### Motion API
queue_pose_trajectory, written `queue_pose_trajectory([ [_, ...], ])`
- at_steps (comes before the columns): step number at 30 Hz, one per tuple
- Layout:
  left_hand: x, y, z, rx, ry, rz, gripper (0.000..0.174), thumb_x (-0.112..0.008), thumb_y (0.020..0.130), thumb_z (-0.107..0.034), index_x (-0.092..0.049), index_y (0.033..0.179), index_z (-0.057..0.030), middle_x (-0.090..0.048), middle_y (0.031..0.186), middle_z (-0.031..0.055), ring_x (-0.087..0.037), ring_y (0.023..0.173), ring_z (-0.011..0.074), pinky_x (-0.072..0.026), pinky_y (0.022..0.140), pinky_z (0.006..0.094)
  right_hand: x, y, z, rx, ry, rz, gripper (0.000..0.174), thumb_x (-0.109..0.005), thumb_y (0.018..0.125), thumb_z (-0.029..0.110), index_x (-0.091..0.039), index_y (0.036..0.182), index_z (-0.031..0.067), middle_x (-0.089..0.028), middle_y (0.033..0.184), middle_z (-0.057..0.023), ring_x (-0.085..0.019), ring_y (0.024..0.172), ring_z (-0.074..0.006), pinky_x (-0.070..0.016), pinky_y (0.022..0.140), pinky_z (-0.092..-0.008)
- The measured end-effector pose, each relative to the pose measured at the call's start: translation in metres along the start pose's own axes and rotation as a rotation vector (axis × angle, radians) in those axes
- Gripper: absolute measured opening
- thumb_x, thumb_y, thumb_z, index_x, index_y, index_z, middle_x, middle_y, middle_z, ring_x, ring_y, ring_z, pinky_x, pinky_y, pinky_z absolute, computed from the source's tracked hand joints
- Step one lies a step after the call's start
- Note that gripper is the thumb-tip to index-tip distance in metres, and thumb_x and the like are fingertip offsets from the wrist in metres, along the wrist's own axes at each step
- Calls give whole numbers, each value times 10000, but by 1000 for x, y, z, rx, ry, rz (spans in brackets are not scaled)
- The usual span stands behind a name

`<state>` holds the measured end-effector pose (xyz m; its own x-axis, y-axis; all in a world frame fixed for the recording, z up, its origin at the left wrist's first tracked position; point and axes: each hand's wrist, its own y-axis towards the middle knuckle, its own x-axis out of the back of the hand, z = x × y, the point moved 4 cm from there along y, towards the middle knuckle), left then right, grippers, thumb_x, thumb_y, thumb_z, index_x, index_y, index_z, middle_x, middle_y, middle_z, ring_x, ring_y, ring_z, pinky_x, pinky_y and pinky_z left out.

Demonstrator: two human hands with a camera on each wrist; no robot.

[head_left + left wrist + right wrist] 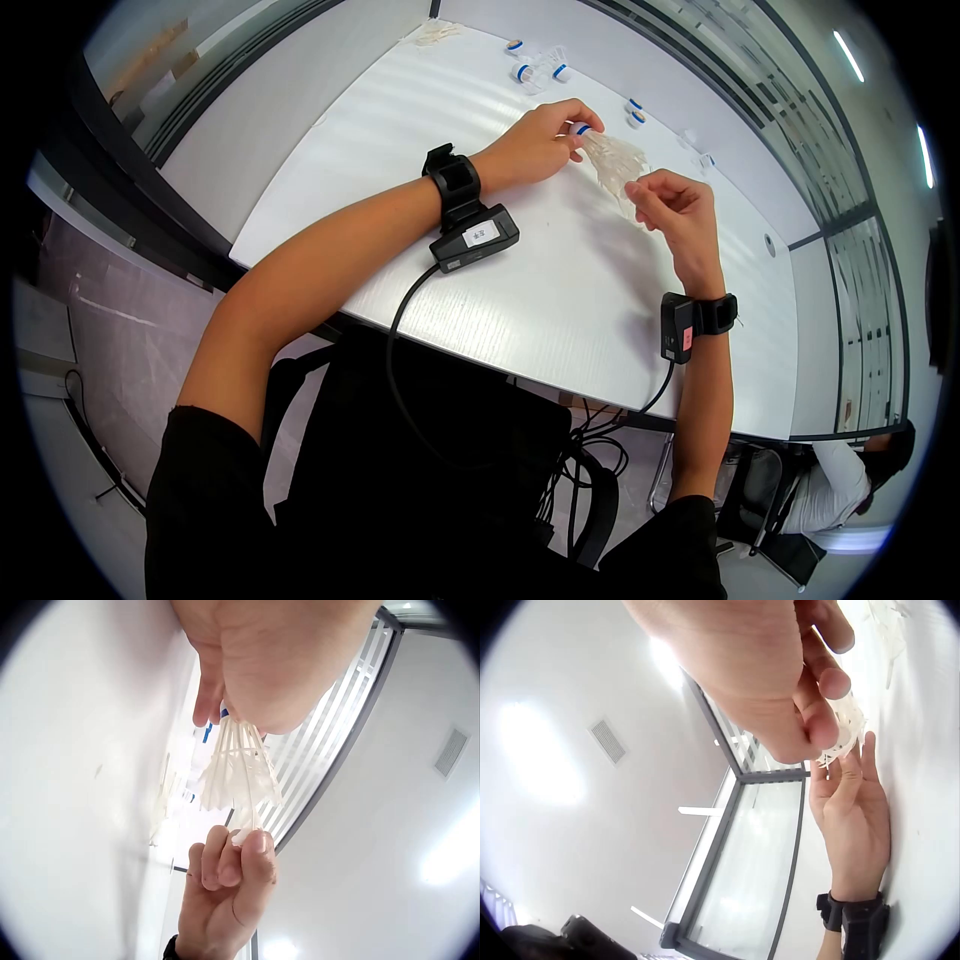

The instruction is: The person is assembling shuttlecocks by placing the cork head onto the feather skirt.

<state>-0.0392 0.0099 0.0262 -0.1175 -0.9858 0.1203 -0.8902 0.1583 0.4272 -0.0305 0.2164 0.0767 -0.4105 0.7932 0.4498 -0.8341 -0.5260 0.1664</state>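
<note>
A white feather shuttlecock (pixel 615 160) with a blue band round its base is between the two hands, over the white table (pixel 480 310). The left hand (pixel 535 145) grips it by the base, thumb and fingers round the cork. At the skirt end, the right hand (pixel 682 212) pinches one feather (pixel 252 814) between thumb and index finger. This feather reaches beyond the skirt's edge in the left wrist view, and several feathers of the skirt look ragged. Most of the cork is hidden by the left fingers.
Several more shuttlecocks (pixel 523 73) lie along the back of the table, some further right near the partition (pixel 690 75). Loose feathers (pixel 437 34) lie in the far left corner. A cable hole (pixel 769 244) is at the right. Another person (pixel 835 485) sits beyond the right partition.
</note>
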Motion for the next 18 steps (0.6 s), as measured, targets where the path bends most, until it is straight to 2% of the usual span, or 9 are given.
queue_pose_trajectory([
  [9,0,0,1,5,19,16,249,-470,997,26,-586,1218,7,-631,1196,78,-630,1092,159,-541,911,318,-1,0,0,3,19,8,176,-761,913,179,-738,872,9,-654,690,12,-574,623,-37,-386,560,-201],
  [18,-1,2,4,19,55,30,234,-481,996,28,-598,1197,11,-633,1193,80,-634,1091,175,-548,894,323,-8,-2,1,16,-5,101,161,-740,916,149,-729,869,-5,-671,730,-1,-590,643,-66,-441,598,-212],
])
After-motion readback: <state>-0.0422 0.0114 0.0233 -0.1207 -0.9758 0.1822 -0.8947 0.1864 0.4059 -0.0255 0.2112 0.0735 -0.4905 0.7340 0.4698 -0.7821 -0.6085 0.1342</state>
